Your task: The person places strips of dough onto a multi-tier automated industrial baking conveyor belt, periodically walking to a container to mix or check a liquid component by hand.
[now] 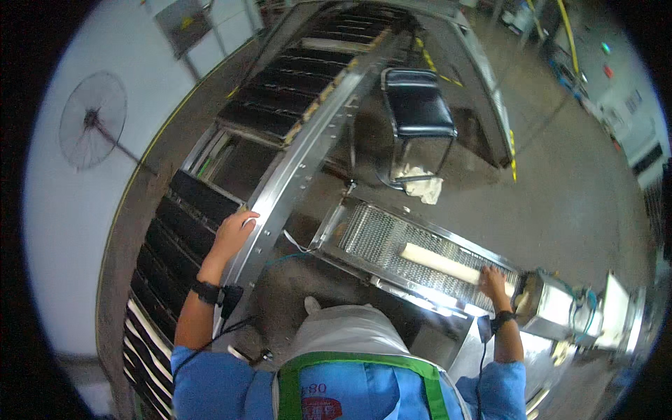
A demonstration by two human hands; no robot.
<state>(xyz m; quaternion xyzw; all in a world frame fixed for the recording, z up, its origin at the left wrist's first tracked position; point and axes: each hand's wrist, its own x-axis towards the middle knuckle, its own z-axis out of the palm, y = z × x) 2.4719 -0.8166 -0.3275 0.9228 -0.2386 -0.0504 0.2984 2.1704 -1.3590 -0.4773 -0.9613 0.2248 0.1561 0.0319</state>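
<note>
Right hand (493, 281): at the right-hand stretch of the white roll (441, 262), fingers curled over it from above; how firmly they close cannot be told.
White roll: long, pale and smooth, lying lengthwise on the mesh belt (371, 234), its right end reaching past the hand toward the metal machine (548, 306).
Left hand (234, 231): on the edge of the metal rail (280, 189), thumb and fingers apart, well away from the roll.
Mesh belt: shiny metal links in a steel frame, running from near the rail to the boxy metal machine at the right.
Slatted conveyor (192, 192): black slats beside the rail, with an open bay where the frame shows; pale strips (148, 332) lie on it at the lower left.
Shirt (392, 392): blue, with red print (320, 406) on the chest, characters and figures above a solid red patch.
Apron (343, 332): white, edged by a green band (336, 355).
Wall panel (183, 26): grey, carrying a yellow mark too blurred to read.
Wrists: a dark band on each, with black cables.
Chair (420, 105): black seat and back on metal legs, a whitish cloth (423, 187) at its foot.
Fan (91, 117): round, on a pole by the white wall.
Floor tape (513, 150): yellow and black stripes.
</note>
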